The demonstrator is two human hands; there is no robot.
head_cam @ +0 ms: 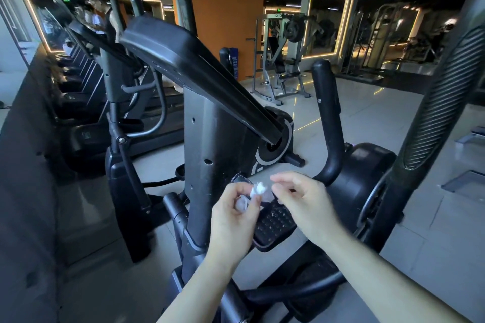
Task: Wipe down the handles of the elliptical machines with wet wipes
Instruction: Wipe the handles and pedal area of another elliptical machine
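Currently left hand (234,214) pinches a crumpled wet wipe (256,188) at its fingertips; right hand (301,198) just beside it, fingers loosely curled, empty. Both hover before the elliptical's ribbed handle (443,92).

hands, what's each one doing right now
Left hand: pinches the crumpled wet wipe.
Right hand: fingers loosely curled at the wipe; whether it grips cannot be told.
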